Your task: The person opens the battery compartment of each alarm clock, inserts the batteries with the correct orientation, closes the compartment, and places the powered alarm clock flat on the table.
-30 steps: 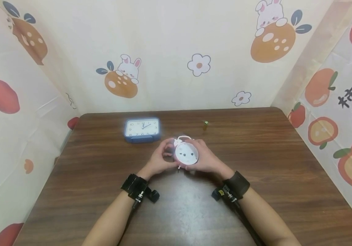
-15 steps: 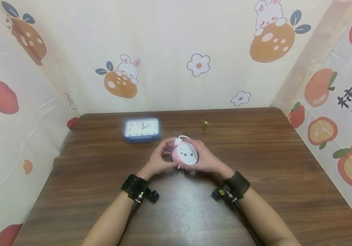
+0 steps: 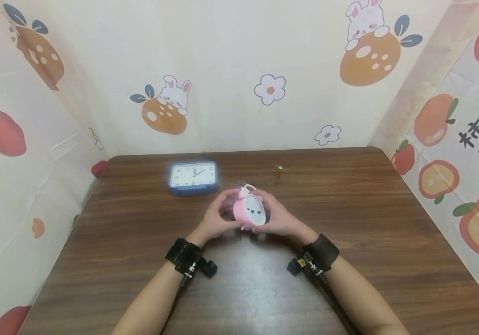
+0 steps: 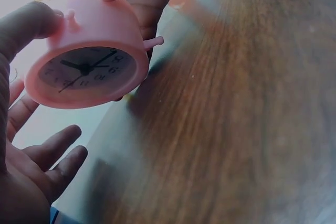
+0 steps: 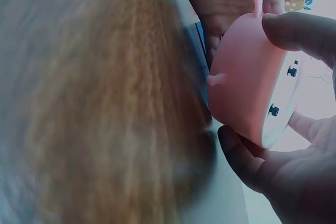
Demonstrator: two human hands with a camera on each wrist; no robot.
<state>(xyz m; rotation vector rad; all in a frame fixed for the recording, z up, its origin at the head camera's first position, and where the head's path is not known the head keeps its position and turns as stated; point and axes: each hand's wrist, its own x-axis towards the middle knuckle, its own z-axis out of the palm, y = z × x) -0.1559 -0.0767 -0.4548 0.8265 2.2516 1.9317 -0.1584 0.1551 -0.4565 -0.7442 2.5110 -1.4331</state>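
Observation:
A pink twin-bell alarm clock (image 3: 244, 214) with a white handle and short feet is held between both hands above the table. Its white back, with dark knobs (image 5: 274, 110), faces toward the right hand. The numbered dial (image 4: 86, 69) appears in the left wrist view. My left hand (image 3: 215, 217) has its thumb against the clock's lower side and a finger near the bells, while other fingers spread apart from it. My right hand (image 3: 282, 217) grips the clock by its back edge, with the thumb below and fingers above.
A blue rectangular clock (image 3: 193, 177) stands at the back left of the brown wooden table (image 3: 369, 209). Farther back on the right is a small green-topped cylinder (image 3: 279, 172), perhaps a battery. Printed curtains (image 3: 231, 42) enclose the back and sides.
The alarm clock has turned between the hands: its white back now angles more to the right, and more of its pink side shows. Both arms have stayed almost in place.

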